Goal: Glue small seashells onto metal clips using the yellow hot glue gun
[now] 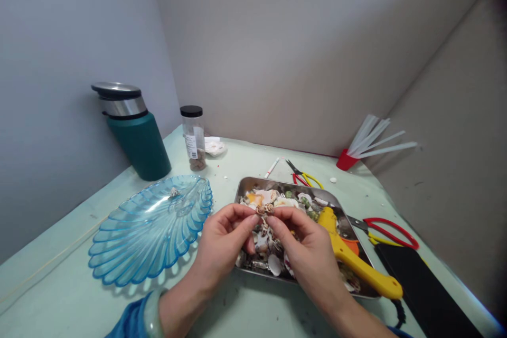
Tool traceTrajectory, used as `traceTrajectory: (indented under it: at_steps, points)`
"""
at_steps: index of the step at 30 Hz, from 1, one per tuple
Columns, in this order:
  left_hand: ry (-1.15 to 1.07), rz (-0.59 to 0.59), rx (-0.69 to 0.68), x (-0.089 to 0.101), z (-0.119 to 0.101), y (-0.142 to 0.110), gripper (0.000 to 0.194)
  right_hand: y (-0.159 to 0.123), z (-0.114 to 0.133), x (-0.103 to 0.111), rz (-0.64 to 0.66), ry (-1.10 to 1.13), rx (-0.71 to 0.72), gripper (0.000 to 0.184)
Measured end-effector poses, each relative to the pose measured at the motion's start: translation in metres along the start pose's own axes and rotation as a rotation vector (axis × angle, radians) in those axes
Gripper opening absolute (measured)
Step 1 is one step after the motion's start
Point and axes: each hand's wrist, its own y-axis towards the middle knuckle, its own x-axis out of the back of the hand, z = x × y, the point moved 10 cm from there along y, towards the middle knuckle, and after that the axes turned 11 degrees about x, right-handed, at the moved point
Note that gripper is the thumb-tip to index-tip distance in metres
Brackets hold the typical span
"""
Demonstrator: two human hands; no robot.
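My left hand (224, 240) and my right hand (309, 245) meet over a metal tray (253, 269). Between their thumbs and forefingers they pinch small brown-and-white spotted seashells (264, 209), one at each hand's fingertips. The two shells sit side by side and appear to touch; whether they are joined I cannot tell. Below the fingers, the tray is filled with mixed shells (275, 265), some white, green or spotted. A yellow hot glue gun (358, 261) lies across the tray's right side, close to my right hand.
A blue shell-shaped dish (146, 232) holding one small shell stands left. Behind are a teal flask (138, 142), a clear jar (193, 140) and small scissors (304, 175). Glue sticks (372, 137) stand in a red cup (346, 160). Red-handled scissors (392, 229) and a black slab (420, 285) lie right.
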Motion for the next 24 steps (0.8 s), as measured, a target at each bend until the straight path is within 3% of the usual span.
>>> traceTrajectory:
  at_steps: [13, 24]
  points:
    - [0.007, 0.037, -0.01, -0.004, 0.001, -0.002, 0.024, -0.001, -0.011, -0.013, 0.031, 0.34, -0.194, 0.017]
    - [0.035, 0.032, -0.001, -0.004, 0.003, 0.0, 0.023, -0.002, -0.012, -0.013, 0.032, 0.322, -0.187, 0.018]
